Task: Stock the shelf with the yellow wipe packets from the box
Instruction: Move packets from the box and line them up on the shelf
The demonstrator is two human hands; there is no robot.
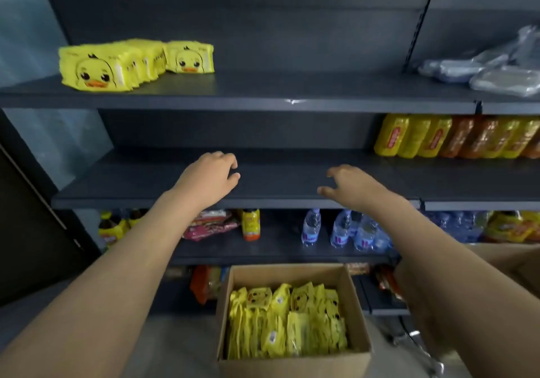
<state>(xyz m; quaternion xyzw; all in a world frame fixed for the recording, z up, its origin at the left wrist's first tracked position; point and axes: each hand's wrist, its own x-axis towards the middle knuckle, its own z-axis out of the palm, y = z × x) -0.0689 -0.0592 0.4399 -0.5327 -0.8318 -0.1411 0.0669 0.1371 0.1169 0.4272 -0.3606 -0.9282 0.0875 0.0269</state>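
Observation:
Several yellow wipe packets [136, 63] with a duck face stand in a row at the left of the upper dark shelf [292, 97]. Below, an open cardboard box [355, 295] holds several more yellow packets [287, 323]. My left hand [210, 177] and my right hand [349, 186] both hover in front of the middle shelf [277, 184], about a forearm apart. Their fingers hang loosely curled and neither holds anything.
Grey wrapped packs [491, 70] lie at the upper shelf's right end. Yellow and orange packs [455, 136] fill the middle shelf's right. Water bottles [342, 230], a juice bottle [250, 224] and snack bags [209, 225] sit on the lower shelf. A second cardboard box [514, 260] stands at the right.

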